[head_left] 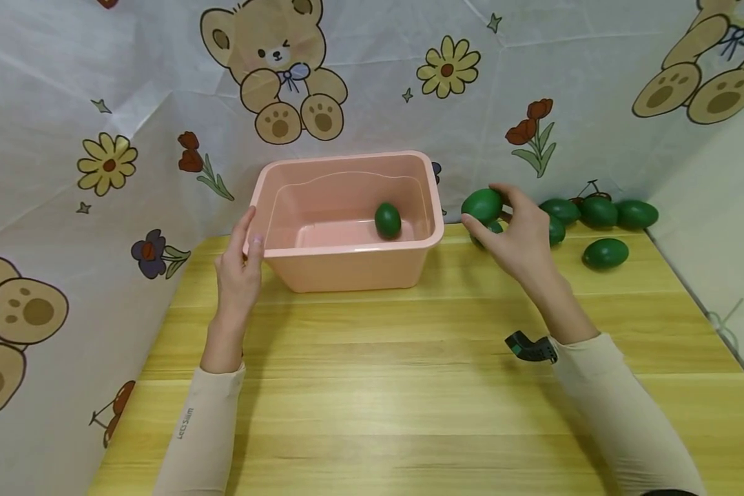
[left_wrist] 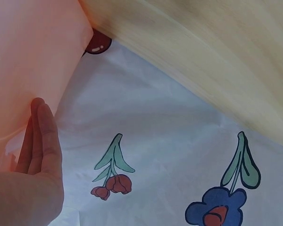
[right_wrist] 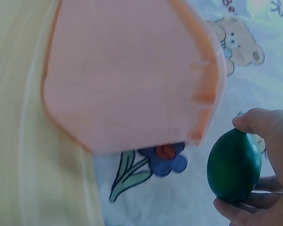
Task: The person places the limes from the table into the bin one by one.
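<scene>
A pink plastic bin (head_left: 353,269) stands on the table, a dark green egg-shaped object (head_left: 387,220) lying inside toward its right end. My left hand (head_left: 238,275) touches the bin's left end; in the left wrist view its fingers (left_wrist: 49,136) lie straight along the bin's wall. To the right of the bin, my right hand (head_left: 521,238) grips another green egg (head_left: 482,205) between thumb and fingers. The right wrist view shows this held egg (right_wrist: 234,165) beside the bin (right_wrist: 127,80). Just below it, a further green egg (head_left: 488,238) is partly hidden by the hand.
Several more green eggs (head_left: 598,212) lie at the table's back right, with one egg (head_left: 605,253) nearer the front. A white cloth (head_left: 378,103) printed with bears and flowers hangs behind. The wooden table (head_left: 372,386) extends in front of the bin.
</scene>
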The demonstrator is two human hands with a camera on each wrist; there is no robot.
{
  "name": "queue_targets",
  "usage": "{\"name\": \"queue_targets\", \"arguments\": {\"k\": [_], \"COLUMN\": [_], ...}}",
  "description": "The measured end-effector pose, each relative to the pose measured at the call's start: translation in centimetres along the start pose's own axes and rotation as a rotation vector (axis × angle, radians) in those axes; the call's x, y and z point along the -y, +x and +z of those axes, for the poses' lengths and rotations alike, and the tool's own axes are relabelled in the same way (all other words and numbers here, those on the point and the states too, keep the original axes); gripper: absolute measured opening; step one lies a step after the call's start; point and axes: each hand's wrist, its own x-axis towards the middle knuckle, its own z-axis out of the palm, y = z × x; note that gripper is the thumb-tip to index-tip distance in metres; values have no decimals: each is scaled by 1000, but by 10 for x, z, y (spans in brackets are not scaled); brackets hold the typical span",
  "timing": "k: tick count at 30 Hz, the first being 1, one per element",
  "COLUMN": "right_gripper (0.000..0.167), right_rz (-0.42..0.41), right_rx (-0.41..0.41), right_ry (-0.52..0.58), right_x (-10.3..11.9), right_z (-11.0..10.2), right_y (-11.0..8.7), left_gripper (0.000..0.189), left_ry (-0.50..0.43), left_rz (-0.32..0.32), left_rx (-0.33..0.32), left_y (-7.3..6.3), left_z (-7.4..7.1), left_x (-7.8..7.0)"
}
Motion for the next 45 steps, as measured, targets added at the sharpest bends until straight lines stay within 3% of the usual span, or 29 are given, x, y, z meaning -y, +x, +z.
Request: {"name": "queue_targets", "arguments": {"k": [7, 20, 31, 39, 45], "right_gripper": [71, 71, 72, 60, 60], "right_rz": [-77, -240, -338, -311, -287], "right_rx": [-35, 43, 77, 30, 36], "right_ry": [47, 134, 76, 99, 161], "right_x": [25, 61, 56, 44, 36], "right_z": [5, 27, 46, 41, 41], "right_y": [7, 8, -1, -10, -17], "left_gripper": [49, 49, 49, 50, 49], "left_ry": [6, 4, -7, -14, -1], "left_rz": [4, 13, 7, 13, 24], "left_rx": [-2, 0, 2, -3, -26], "left_y": [0, 0, 0, 0, 0], "left_z": [1, 1, 1, 4, 4], "left_x": [0, 2, 1, 0, 4]}}
